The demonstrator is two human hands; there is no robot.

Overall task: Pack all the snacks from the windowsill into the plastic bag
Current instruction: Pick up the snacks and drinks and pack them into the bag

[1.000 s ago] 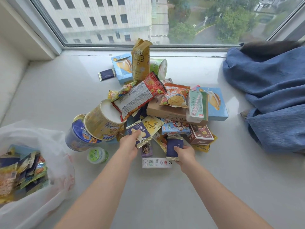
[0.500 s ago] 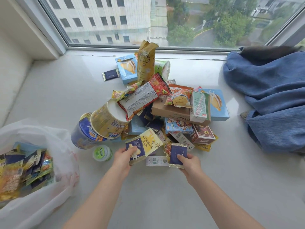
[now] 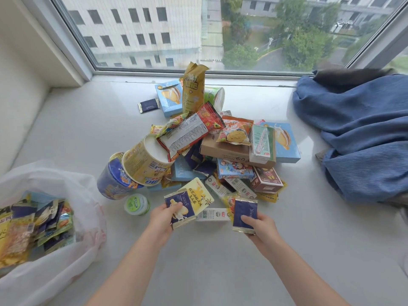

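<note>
My left hand (image 3: 163, 217) pinches two flat packets, a navy sachet (image 3: 180, 207) over a yellow packet (image 3: 198, 198); my right hand (image 3: 258, 224) pinches a second navy packet (image 3: 244, 214), thumb on its face; both are held at the near edge of the snack pile (image 3: 209, 151) on the windowsill (image 3: 88, 129). The plastic bag (image 3: 44, 217) lies well apart to the left, mouth open, partly filled. Recommendation: carry the left load across first, keeping packets flat; the right must cross further, so release low into the mouth. Both forearms extend forward, wrists level.
</note>
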